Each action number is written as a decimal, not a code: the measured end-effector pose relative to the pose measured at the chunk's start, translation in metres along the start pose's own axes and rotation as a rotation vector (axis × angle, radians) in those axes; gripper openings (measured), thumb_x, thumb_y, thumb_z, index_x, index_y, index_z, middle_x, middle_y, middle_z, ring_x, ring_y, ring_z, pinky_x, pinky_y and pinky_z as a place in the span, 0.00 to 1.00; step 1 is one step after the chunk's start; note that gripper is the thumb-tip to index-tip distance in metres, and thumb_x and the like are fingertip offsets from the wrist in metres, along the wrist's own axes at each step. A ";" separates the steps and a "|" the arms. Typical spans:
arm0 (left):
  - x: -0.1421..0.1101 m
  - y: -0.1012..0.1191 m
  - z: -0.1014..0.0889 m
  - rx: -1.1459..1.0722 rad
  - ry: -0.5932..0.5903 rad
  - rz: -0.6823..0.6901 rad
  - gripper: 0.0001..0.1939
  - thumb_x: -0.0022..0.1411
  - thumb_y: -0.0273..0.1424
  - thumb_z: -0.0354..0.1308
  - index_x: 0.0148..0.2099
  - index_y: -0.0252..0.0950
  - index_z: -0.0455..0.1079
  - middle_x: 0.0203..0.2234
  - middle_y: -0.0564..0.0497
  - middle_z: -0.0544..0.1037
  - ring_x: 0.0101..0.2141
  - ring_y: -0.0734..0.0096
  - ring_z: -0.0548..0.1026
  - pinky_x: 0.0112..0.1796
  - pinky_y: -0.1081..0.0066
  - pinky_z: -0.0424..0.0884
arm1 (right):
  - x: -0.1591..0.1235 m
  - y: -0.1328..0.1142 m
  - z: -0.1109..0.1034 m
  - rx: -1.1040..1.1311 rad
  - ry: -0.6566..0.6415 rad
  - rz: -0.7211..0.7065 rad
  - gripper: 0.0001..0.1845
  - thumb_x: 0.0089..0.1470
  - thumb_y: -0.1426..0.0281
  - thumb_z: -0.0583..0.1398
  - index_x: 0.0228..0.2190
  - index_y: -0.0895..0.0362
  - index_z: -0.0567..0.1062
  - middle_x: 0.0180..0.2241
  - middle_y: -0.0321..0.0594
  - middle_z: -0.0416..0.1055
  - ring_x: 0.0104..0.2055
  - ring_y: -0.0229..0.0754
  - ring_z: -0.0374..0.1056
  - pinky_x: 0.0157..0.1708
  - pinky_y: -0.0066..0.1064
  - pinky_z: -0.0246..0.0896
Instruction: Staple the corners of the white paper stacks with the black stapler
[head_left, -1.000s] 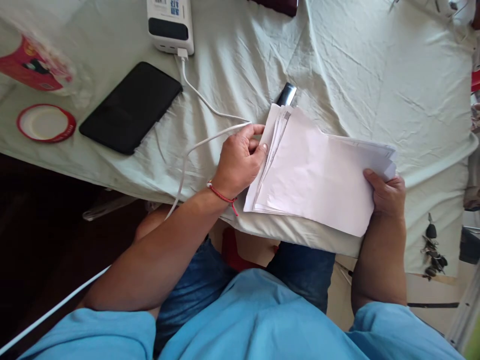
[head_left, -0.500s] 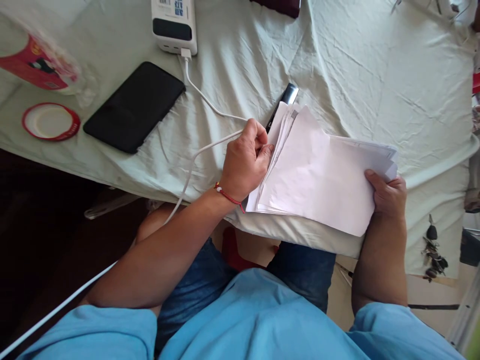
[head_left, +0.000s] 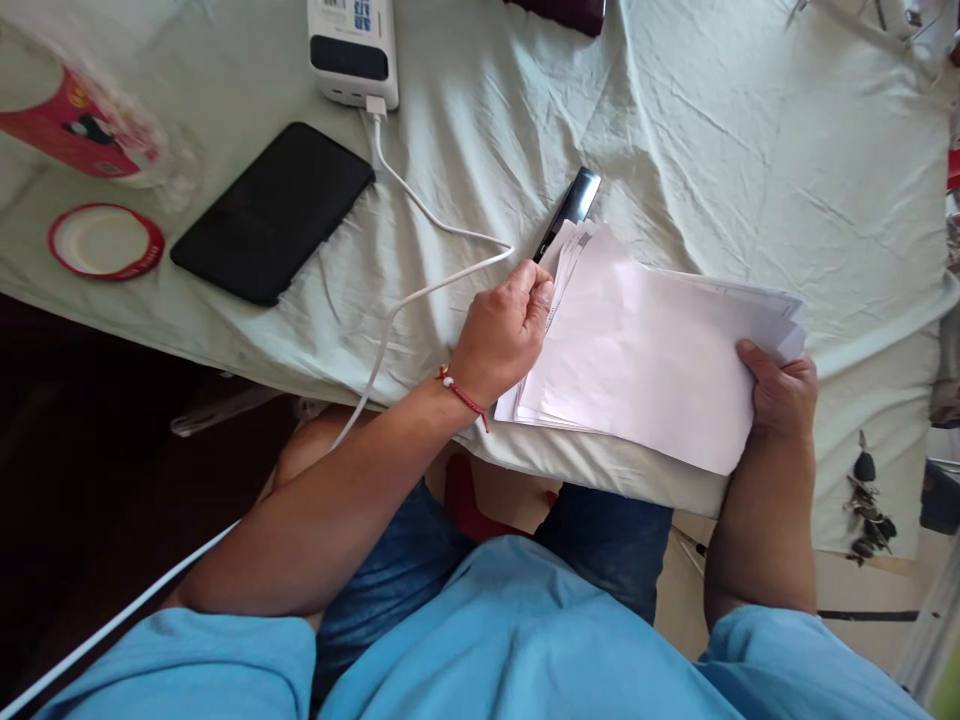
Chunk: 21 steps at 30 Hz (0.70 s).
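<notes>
A stack of white paper sheets (head_left: 645, 350) lies at the near edge of a table covered with a pale green cloth (head_left: 712, 150). My left hand (head_left: 504, 328) is closed on the stack's left corner, fingers pinching the fanned sheet edges. My right hand (head_left: 780, 395) grips the stack's right end, thumb on top. A slim black device (head_left: 570, 208) pokes out from under the stack's far left corner.
A black phone (head_left: 274, 212) lies face up at left. A white power bank (head_left: 352, 48) sits at the far edge, its white cable (head_left: 420, 290) running past my left hand and off the table. A red-rimmed lid (head_left: 105, 240) and a red packet (head_left: 75, 125) lie far left. Keys (head_left: 866, 505) hang at right.
My left hand has slid a little right and down along the sheet edges, its fingers curling tighter. The right hand has stayed put on the stack.
</notes>
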<state>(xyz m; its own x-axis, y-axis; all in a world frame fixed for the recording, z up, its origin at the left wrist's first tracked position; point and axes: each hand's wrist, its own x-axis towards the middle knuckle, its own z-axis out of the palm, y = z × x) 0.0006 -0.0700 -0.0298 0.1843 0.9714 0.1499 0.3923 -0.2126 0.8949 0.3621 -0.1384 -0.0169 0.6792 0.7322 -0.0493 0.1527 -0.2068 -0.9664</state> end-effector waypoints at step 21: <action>0.000 0.009 -0.004 -0.316 -0.073 -0.005 0.12 0.73 0.37 0.54 0.35 0.43 0.57 0.27 0.55 0.62 0.31 0.68 0.63 0.38 0.65 0.67 | 0.002 0.002 -0.001 -0.043 -0.101 0.012 0.30 0.31 0.54 0.82 0.34 0.59 0.87 0.30 0.38 0.82 0.26 0.37 0.72 0.28 0.31 0.73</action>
<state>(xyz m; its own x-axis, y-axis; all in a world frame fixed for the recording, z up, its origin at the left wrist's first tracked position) 0.0004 -0.0715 -0.0197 0.2514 0.9597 0.1253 0.0963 -0.1536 0.9834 0.3645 -0.1376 -0.0187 0.6059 0.7907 -0.0877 0.1770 -0.2415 -0.9541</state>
